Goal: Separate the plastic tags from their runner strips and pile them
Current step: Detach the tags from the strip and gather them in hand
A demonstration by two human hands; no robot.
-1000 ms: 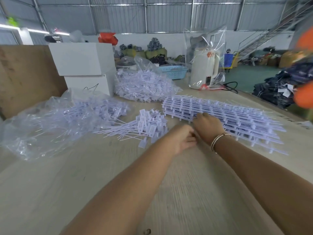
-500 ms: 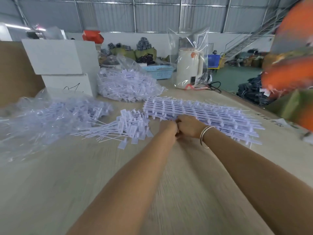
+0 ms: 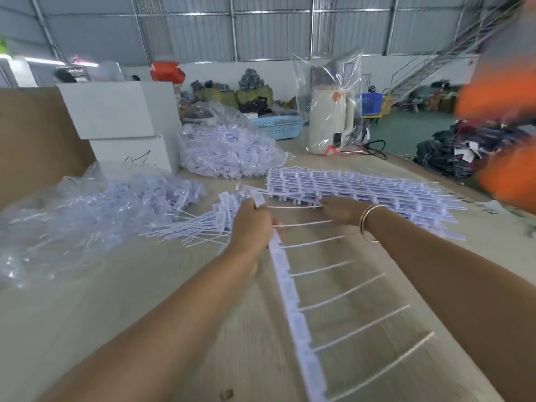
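A long white runner strip (image 3: 293, 300) with several thin tag stems sticking out to the right stretches from my hands toward the near edge. My left hand (image 3: 251, 227) grips its far end. My right hand (image 3: 341, 210) holds the tips of the top stems, at the near edge of the flat stack of unseparated strips (image 3: 377, 192). A small pile of loose separated tags (image 3: 203, 221) lies just left of my left hand.
A clear plastic bag with tags (image 3: 87, 210) lies at the left and a heap of tags (image 3: 229, 152) behind. White boxes (image 3: 121, 117), a blue basket (image 3: 278, 126) and a bagged white kettle (image 3: 330, 123) stand at the back. Blurred orange shapes (image 3: 504, 134) sit at the right.
My hands were together at the stack's near edge; now they are apart, and a runner strip has come out of the stack and stretches toward me. The view is blurred with motion.
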